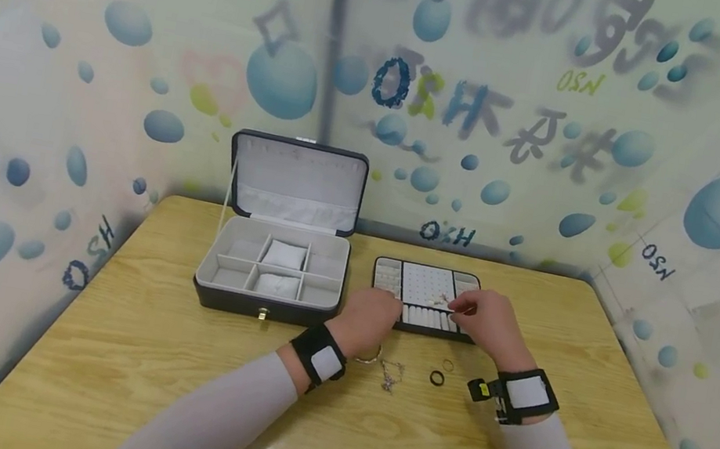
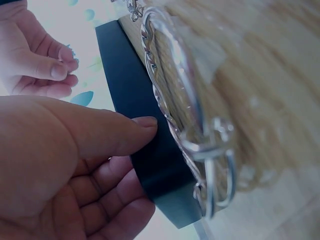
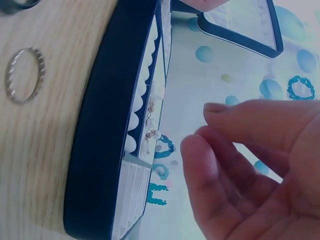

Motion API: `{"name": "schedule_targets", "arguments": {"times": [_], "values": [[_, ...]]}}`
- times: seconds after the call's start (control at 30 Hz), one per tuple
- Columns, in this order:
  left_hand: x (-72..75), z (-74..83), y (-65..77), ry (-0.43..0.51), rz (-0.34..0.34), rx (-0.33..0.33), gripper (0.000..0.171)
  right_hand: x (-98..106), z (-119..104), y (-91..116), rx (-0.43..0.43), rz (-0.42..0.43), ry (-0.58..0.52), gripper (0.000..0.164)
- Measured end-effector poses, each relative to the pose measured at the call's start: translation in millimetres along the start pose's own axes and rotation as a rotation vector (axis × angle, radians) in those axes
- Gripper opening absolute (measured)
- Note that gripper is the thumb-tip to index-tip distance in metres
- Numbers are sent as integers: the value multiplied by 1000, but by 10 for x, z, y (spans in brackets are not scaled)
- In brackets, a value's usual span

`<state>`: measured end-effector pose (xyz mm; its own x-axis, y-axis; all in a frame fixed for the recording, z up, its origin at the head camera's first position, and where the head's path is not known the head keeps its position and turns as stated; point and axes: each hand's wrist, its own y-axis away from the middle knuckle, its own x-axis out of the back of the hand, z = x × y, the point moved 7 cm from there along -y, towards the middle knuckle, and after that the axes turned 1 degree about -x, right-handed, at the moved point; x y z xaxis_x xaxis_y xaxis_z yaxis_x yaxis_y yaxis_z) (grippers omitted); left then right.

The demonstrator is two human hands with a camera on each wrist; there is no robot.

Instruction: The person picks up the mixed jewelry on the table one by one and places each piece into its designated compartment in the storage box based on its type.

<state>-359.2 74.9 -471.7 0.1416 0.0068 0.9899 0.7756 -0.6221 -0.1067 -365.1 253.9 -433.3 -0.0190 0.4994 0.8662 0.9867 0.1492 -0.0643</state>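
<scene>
My left hand (image 1: 367, 321) grips the near left corner of a black jewelry tray (image 1: 414, 329), thumb on its dark outer wall in the left wrist view. My right hand (image 1: 493, 326) hovers over the tray's right side with thumb and index finger close together; nothing shows between them in the right wrist view. Pearl earrings (image 3: 151, 122) hang on the tray's white panel (image 1: 425, 279), by the right fingertips. White ring rolls (image 1: 423, 317) line the front. A silver twisted bangle (image 2: 187, 75) lies below the left hand.
A black jewelry box (image 1: 233, 302) stands open on the left, with white cushions (image 1: 284, 255) in two compartments. Before the tray lie a chain bracelet with a charm (image 1: 388, 382), a black ring (image 1: 436, 384) and a silver ring (image 3: 10, 82). A patterned wall (image 1: 511, 218) stands behind the table.
</scene>
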Motion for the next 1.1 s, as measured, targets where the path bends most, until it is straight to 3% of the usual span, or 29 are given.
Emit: {"name": "schedule_targets", "arguments": {"times": [0.47, 0.77, 1.1], "values": [[24, -3, 10, -3, 5, 15, 20, -218, -100, 162, 118, -171, 32, 12], [-12, 7, -20, 16, -20, 25, 16, -351, -329, 354, 321, -372, 25, 21], [29, 7, 11, 19, -9, 7, 12, -460, -421, 424, 281, -457, 95, 24]]}}
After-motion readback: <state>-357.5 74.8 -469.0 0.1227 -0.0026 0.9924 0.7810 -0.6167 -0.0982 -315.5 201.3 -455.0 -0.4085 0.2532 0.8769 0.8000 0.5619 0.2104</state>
